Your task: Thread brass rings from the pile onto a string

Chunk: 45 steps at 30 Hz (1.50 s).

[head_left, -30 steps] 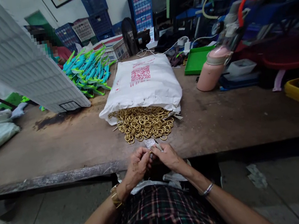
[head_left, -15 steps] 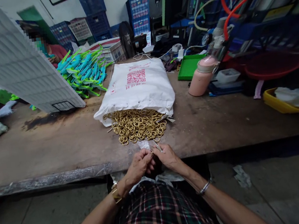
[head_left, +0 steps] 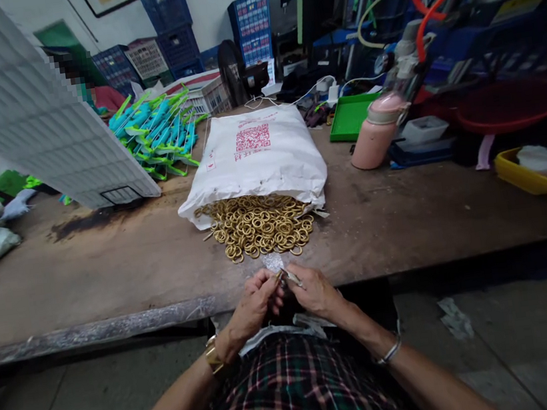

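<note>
On my feed, the white woven sack lies flat on the middle of the brown workbench, its mouth towards the near side. Brass-coloured rings fill that mouth and spill from it in a heap on the bench. At far right I have a green tray, with a pink bottle leaning beside its near right corner and a small white tub further right. The yellow tray at the right holds something white and crumpled. Blue crates are stacked at the far left, behind a pile of turquoise and green plastic pieces.

At the near edge of the bench, just nearer than the ring heap, I see both hands close together. The left hand pinches a small gold-coloured piece between thumb and forefinger; it is too small for me to tell whether it is a whole ring or which way it faces. The right hand is curled around a slim metal tool. Its long axis slants from near right to far left, and its tip points at the left fingertips.
</note>
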Each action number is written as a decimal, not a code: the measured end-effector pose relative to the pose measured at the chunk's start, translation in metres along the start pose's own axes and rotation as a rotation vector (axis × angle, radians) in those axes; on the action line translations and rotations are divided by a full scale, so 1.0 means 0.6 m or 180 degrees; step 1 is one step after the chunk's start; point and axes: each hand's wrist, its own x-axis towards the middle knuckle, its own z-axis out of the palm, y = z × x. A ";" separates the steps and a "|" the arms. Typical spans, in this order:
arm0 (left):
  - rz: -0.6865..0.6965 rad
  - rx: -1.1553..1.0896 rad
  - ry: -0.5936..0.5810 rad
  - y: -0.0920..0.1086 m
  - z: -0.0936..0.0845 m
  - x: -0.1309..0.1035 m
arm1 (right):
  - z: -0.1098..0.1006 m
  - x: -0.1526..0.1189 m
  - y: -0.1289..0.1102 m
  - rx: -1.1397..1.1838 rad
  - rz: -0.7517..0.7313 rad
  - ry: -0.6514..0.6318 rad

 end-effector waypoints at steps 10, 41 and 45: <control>0.0089 0.0037 0.0090 -0.016 -0.022 -0.006 | 0.006 0.006 -0.033 -0.1225 0.0143 -0.0541; -0.0127 -0.2822 0.0583 -0.035 -0.128 -0.075 | 0.103 0.154 -0.094 -0.2237 -0.0315 -0.0261; -0.0165 -0.2664 0.0568 -0.029 -0.130 -0.066 | 0.088 0.139 -0.068 -0.1744 -0.0454 -0.0083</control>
